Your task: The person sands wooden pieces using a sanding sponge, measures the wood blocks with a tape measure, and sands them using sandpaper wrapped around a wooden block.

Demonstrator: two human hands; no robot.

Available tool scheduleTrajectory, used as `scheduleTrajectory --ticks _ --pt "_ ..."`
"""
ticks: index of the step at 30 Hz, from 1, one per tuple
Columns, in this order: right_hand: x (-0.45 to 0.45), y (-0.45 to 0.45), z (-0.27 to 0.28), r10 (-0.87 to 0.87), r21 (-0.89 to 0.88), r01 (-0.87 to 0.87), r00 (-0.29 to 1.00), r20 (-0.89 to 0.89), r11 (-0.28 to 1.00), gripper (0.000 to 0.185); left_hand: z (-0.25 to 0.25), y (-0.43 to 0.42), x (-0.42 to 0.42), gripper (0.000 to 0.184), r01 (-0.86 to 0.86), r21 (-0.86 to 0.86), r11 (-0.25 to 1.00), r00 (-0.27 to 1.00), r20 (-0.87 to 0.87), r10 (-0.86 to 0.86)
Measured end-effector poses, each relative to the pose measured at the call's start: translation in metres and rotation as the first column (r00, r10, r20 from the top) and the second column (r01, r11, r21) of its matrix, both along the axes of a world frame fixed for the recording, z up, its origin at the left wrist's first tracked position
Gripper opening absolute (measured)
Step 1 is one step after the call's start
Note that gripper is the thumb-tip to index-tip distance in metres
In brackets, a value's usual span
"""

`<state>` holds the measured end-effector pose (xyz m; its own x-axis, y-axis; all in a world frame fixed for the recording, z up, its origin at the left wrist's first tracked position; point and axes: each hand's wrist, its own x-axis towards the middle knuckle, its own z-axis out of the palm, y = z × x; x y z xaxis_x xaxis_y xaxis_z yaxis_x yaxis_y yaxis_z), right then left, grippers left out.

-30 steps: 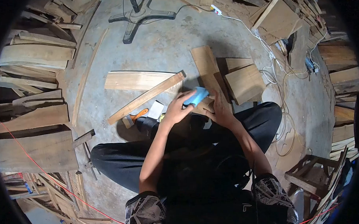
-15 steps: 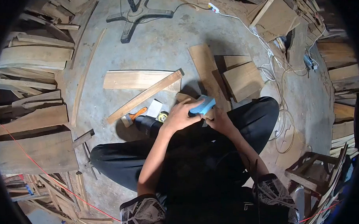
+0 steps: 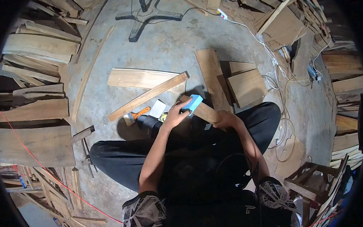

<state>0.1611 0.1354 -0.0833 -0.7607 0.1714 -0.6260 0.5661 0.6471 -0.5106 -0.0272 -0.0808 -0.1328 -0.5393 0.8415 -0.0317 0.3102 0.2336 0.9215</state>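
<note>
My left hand (image 3: 176,115) is closed around a blue sanding block (image 3: 195,102), which rests on the upper face of a short wooden board (image 3: 206,112). At the board's right end, my right hand (image 3: 225,120) grips it above my crossed legs. Left of the hands lie a paint brush (image 3: 140,112) with an orange handle, a pale flat sheet (image 3: 157,109), and a partly covered yellow round item (image 3: 163,117) beside a black object (image 3: 146,122).
A narrow strip (image 3: 150,95) crosses a wider plank (image 3: 130,77) on the concrete floor. More boards (image 3: 246,87) lie ahead to the right. A black stand base (image 3: 149,17) is farther off. White cable (image 3: 267,48) and stacked wood (image 3: 40,48) flank the floor.
My left hand and the blue sanding block have shifted left along the board, exposing more of its face. My right hand still holds the board's end. The view has shifted slightly.
</note>
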Motion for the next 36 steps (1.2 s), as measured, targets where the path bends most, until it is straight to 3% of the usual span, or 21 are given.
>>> scheduleTrajectory --ticks 2,3,6,9,10,11,12,14,15,17,18,21,24,25,27,28,29,31,33,35,36 --pt "0.003 -0.009 -0.009 -0.106 0.110 0.120 0.986 -0.131 0.987 0.056 0.007 0.000 -0.008 0.059 0.057 -0.139 0.989 0.993 0.115 -0.041" --pt "0.002 -0.013 -0.010 -0.106 0.112 0.122 0.985 -0.134 0.986 0.056 -0.007 -0.001 -0.011 0.060 -0.013 -0.212 0.977 0.999 0.030 0.020" --pt "0.005 -0.016 -0.011 -0.061 0.141 0.079 0.990 -0.127 0.987 0.060 -0.051 -0.006 -0.019 0.064 -0.178 -0.458 0.871 0.963 0.101 0.250" --pt "0.011 -0.010 -0.012 -0.253 -0.013 0.256 0.945 -0.206 0.967 0.054 -0.061 -0.008 -0.024 0.064 -0.235 -0.428 0.872 0.950 0.086 0.299" --pt "0.012 -0.012 -0.006 -0.501 -0.347 0.440 0.859 -0.109 0.828 0.054 -0.045 -0.007 -0.026 0.061 -0.230 -0.418 0.879 0.957 0.068 0.282" --pt "0.013 -0.016 -0.001 -0.677 -0.614 0.567 0.733 0.071 0.549 0.054 -0.029 -0.003 -0.024 0.060 -0.297 -0.297 0.907 0.952 -0.024 0.304" --pt "0.012 -0.019 0.004 -0.675 -0.617 0.565 0.734 0.072 0.548 0.054 -0.014 0.001 -0.021 0.060 -0.349 -0.165 0.922 0.936 -0.113 0.334" --pt "0.004 -0.024 0.022 -0.753 -0.742 0.585 0.636 0.170 0.327 0.060 0.025 0.009 -0.011 0.057 -0.277 -0.033 0.960 0.926 -0.275 0.258" --pt "-0.001 -0.030 0.036 -0.753 -0.742 0.582 0.638 0.162 0.333 0.060 0.040 0.012 -0.002 0.057 -0.210 0.072 0.975 0.884 -0.412 0.221" --pt "-0.010 -0.041 0.059 -0.797 -0.783 0.557 0.588 0.136 0.277 0.066 0.081 0.012 0.020 0.060 -0.105 0.178 0.978 0.870 -0.460 0.177" --pt "-0.009 -0.038 0.033 -0.820 -0.818 0.508 0.566 0.082 0.269 0.065 0.093 0.012 0.026 0.062 -0.047 0.196 0.980 0.847 -0.512 0.143" --pt "-0.010 -0.048 0.043 -0.823 -0.894 0.405 0.562 0.080 0.191 0.068 0.070 0.006 0.005 0.060 -0.029 0.268 0.963 0.753 -0.628 0.198" --pt "-0.010 -0.049 0.054 -0.794 -0.872 0.406 0.607 0.033 0.274 0.071 0.058 0.001 -0.046 0.057 -0.462 0.214 0.861 0.671 -0.550 0.497" --pt "-0.010 -0.050 0.057 -0.786 -0.856 0.411 0.619 0.009 0.314 0.071 0.062 -0.004 -0.057 0.058 -0.604 0.079 0.793 0.632 -0.558 0.537" --pt "-0.008 -0.050 0.052 -0.764 -0.864 0.370 0.645 -0.027 0.342 0.070 0.071 -0.008 -0.050 0.058 -0.654 0.027 0.756 0.620 -0.553 0.557" --pt "-0.008 -0.051 0.050 -0.759 -0.868 0.365 0.650 -0.022 0.338 0.070 0.079 -0.006 -0.038 0.057 -0.585 0.142 0.798 0.537 -0.669 0.513" --pt "-0.008 -0.053 0.048 -0.755 -0.872 0.361 0.656 -0.015 0.330 0.070 0.086 -0.004 -0.022 0.060 -0.479 0.147 0.865 0.556 -0.712 0.429" --pt "-0.012 -0.059 0.062 -0.775 -0.895 0.354 0.632 0.015 0.271 0.070 0.104 -0.003 0.003 0.062 -0.099 0.175 0.980 0.710 -0.677 0.193" --pt "-0.012 -0.062 0.067 -0.795 -0.912 0.351 0.605 0.047 0.213 0.070 0.095 -0.003 -0.006 0.063 0.036 0.245 0.969 0.620 -0.766 0.171" --pt "-0.008 -0.058 0.068 -0.799 -0.886 0.387 0.600 0.032 0.255 0.068 0.063 -0.003 -0.033 0.062 -0.310 0.292 0.905 0.580 -0.696 0.423" --pt "-0.006 -0.057 0.065 -0.802 -0.885 0.390 0.596 0.030 0.257 0.068 0.067 -0.002 -0.043 0.059 -0.548 0.160 0.821 0.579 -0.637 0.510"
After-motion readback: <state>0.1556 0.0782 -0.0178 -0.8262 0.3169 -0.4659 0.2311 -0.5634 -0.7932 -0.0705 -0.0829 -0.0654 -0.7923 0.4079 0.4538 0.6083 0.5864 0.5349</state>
